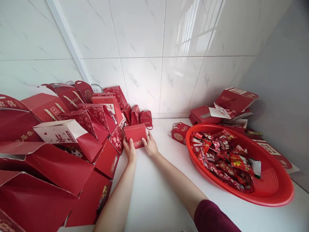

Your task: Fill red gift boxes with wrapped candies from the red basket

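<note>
A small red box (135,133) stands upright on the white table, in the middle of the view, in front of a row of small red boxes. My left hand (130,149) grips its left side, thumb on the front face and fingers round the edge. Against its right side rests my right hand (150,145), with the fingertips at the box's edge. The small box is held between both hands. Just behind it to the right is a small red bag (146,118) with a cord handle.
Many red gift boxes (60,164) crowd the left side. A red plastic basket (271,193) of wrapped sweets (224,158) stands on the right. Between basket and hands lies a red pouch-like box (179,132). Flattened red boxes (235,100) are stacked behind the basket, near the tiled wall.
</note>
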`<state>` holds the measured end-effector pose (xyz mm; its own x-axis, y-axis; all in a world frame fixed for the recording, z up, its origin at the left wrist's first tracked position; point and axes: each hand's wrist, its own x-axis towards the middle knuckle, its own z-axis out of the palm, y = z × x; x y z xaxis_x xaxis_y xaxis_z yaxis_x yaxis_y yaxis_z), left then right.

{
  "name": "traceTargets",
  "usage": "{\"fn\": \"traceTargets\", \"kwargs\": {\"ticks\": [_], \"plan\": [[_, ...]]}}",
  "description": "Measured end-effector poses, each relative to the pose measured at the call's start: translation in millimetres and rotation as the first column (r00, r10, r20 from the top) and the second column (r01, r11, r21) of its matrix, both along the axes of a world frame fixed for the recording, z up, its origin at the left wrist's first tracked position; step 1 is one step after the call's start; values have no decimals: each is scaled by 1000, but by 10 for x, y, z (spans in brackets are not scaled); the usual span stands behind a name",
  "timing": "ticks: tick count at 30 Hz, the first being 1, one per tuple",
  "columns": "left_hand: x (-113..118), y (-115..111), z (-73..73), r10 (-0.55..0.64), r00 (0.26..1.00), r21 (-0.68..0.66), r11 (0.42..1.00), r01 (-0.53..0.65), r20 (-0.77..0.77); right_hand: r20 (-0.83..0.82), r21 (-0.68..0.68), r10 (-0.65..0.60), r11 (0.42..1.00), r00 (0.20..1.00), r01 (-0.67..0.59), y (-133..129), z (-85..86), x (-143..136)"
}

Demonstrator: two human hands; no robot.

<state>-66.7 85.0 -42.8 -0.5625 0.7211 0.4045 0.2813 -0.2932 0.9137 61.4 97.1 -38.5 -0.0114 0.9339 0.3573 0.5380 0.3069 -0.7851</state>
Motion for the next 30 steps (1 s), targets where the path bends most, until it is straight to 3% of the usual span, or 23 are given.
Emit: {"fn": "traceTargets", "kwargs": {"ticks": [5,12,19,30], "plan": [[-14,27,2,105,987,-21,994,-108,-120,-18,-40,-87,996,996,86,297,-25,-153],[-11,147,-34,98,969,-68,991,-116,-228,7,16,95,995,995,-95,176,-35,-463],[154,-7,2,122,965,-67,988,-140,-232,132,-18,117,993,984,-115,155,13,-448],[149,71,-12,-62,975,-208,978,16,-215,279,-66,98,994,955,-82,245,-16,-437]]}}
